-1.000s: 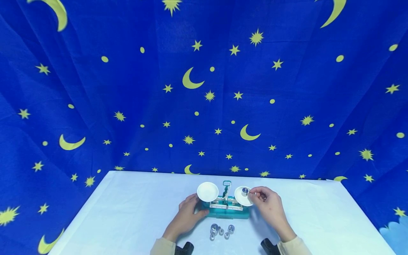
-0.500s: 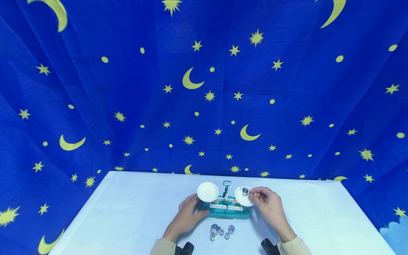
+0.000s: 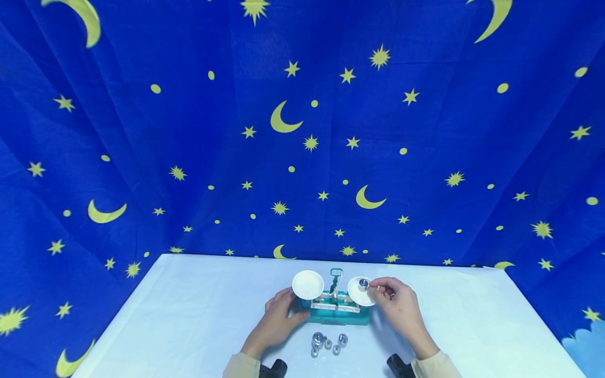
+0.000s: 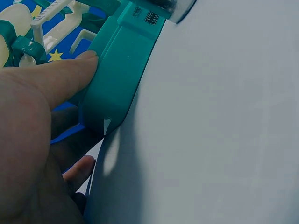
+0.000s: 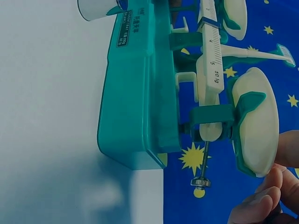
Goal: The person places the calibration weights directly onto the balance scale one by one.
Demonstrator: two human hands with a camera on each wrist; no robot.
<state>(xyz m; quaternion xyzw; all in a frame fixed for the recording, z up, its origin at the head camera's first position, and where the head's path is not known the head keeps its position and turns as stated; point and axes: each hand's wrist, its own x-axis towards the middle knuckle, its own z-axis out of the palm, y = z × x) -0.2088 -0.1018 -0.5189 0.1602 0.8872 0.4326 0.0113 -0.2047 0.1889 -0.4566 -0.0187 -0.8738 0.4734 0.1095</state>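
White table [image 3: 189,320]; weight [image 3: 363,284] in right pan [image 3: 357,298]

Blue curtain [image 3: 203,131], yellow moons [image 3: 280,123] and stars [image 3: 310,143] across it, white table [image 3: 487,320], pale blue patch [image 3: 588,350] at right

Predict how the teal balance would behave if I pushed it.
The teal balance looks like smooth plastic, so probably light and easy to slide. Its long base suggests little tipping. The white pans perch at the ends of the beam, so they might wobble.
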